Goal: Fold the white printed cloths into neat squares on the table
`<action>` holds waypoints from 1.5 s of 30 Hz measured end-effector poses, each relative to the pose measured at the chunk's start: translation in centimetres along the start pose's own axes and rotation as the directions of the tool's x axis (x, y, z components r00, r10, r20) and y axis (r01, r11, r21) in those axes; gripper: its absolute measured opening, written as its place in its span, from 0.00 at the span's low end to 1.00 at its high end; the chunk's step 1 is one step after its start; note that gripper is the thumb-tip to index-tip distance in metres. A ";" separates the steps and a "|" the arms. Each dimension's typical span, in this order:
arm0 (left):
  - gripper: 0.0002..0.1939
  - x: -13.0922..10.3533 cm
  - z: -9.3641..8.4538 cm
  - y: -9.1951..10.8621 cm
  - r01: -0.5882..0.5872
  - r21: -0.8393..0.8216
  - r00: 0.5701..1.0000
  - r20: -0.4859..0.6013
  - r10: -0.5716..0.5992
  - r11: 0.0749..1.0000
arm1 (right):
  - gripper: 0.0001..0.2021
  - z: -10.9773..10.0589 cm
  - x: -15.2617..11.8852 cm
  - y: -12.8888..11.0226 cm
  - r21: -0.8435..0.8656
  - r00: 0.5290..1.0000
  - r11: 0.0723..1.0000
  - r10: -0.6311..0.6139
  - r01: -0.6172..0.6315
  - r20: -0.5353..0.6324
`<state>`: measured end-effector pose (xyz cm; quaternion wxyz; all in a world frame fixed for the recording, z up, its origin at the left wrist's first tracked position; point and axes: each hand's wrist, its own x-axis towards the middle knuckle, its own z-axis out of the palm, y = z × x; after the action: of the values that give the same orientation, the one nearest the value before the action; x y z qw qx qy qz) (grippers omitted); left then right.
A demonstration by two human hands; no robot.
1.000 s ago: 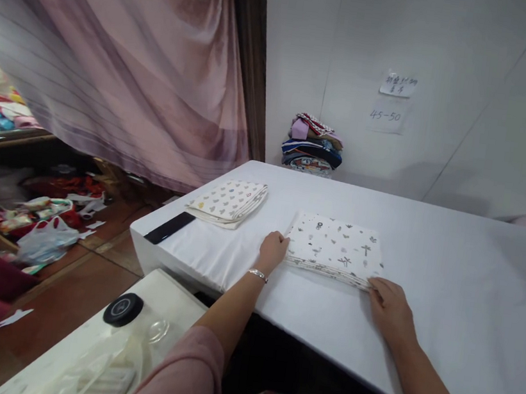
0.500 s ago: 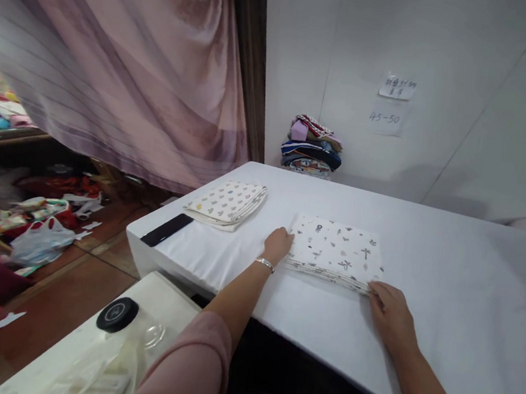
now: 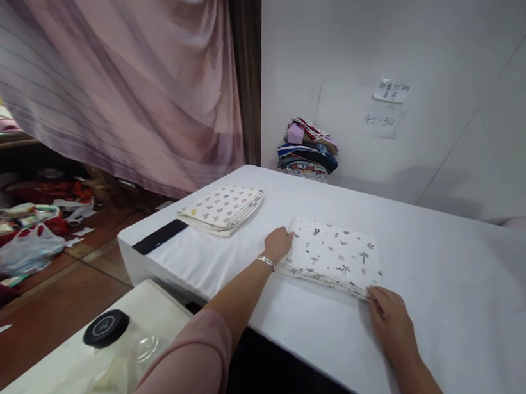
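A folded white cloth (image 3: 333, 255) with grey palm-tree and leaf prints lies flat on the white-covered table (image 3: 443, 298), its layered edge facing me. My left hand (image 3: 279, 244), with a bracelet at the wrist, is closed on the cloth's left side. At the near right corner my right hand (image 3: 390, 317) pinches the layers between thumb and fingers. To the left on the same table lies a second folded cloth (image 3: 223, 208), cream with small grey prints; neither hand touches it.
Stacked folded fabrics (image 3: 309, 148) stand against the wall behind the table. A dark strip (image 3: 161, 237) marks the table's left end. Nearer me, a white stand (image 3: 152, 305) holds a round black object (image 3: 106, 328) and clear plastic. A pink curtain (image 3: 163, 67) hangs at left; bags (image 3: 31, 247) litter the floor.
The view has shifted slightly, so the surroundings sit a little lower and further left. Both hands keep their hold on the printed cloth, which looks almost unchanged.
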<state>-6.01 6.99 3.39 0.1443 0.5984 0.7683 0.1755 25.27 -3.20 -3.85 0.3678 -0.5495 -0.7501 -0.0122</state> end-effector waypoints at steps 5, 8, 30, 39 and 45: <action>0.17 0.3 0.9 -0.5 0.024 0.026 0.999 0.024 -0.025 0.999 | 0.15 -0.2 -0.1 -0.2 0.006 0.999 1.000 0.029 -0.029 0.029; 0.17 0.2 0.7 -0.6 0.020 0.027 0.999 0.028 -0.021 0.999 | 0.15 -0.2 -0.1 -0.3 0.007 0.999 1.000 0.028 -0.028 0.029; 0.26 1.8 2.3 1.0 -0.255 0.062 0.965 0.079 0.250 0.965 | 0.14 -0.5 0.5 -1.1 0.072 0.998 0.996 0.054 -0.057 0.039; 0.27 2.1 2.8 0.8 -0.274 0.099 0.962 0.039 0.272 0.957 | 0.15 -1.6 1.4 -1.1 0.447 0.890 0.794 0.455 -0.412 0.012; 0.27 1.9 2.6 1.0 -0.278 0.122 0.961 0.033 0.276 0.953 | 0.16 -2.2 6.0 1.6 0.257 0.679 0.629 0.688 -0.734 0.256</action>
<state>-4.49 9.27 1.51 0.0863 0.7095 0.6851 0.1405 27.06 1.37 0.56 0.3802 -0.7282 -0.4848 0.3001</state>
